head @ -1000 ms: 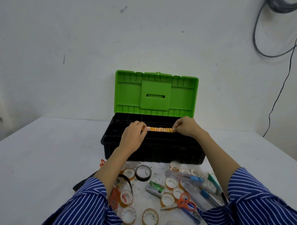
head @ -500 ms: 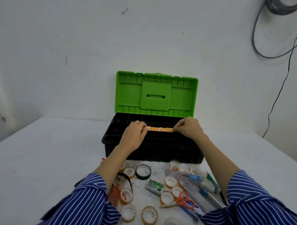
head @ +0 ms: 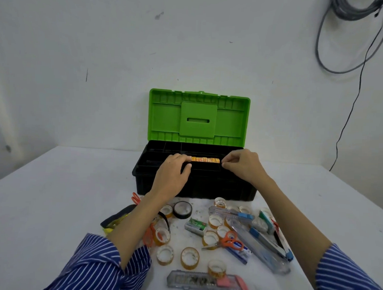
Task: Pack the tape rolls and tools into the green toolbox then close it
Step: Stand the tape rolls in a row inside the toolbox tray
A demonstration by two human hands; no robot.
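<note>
toolbox [head: 195,184] at 12 o'clock, lid up, orange strip [head: 205,160] laid across tray | risk: strip may be tipped off its slot if one end is let go first | left hand [head: 172,176] curled, fingertips on strip's 9 o'clock end | right hand [head: 243,166] pinched at 3 o'clock end; contact cannot be told | tape rolls [head: 190,255] unpacked at 6 o'clock

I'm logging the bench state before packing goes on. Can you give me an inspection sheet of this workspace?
Surface: white table, specks near the tools.
Job's things: green toolbox open, lid upright; orange strip over its tray; tape rolls, scissors, utility knife still outside.
Clutter: black-yellow pouch.
Grippers: left hand and right hand at the strip's ends.
Cables: grey coil on the wall.
Surroundings: scuffed white wall.
</note>
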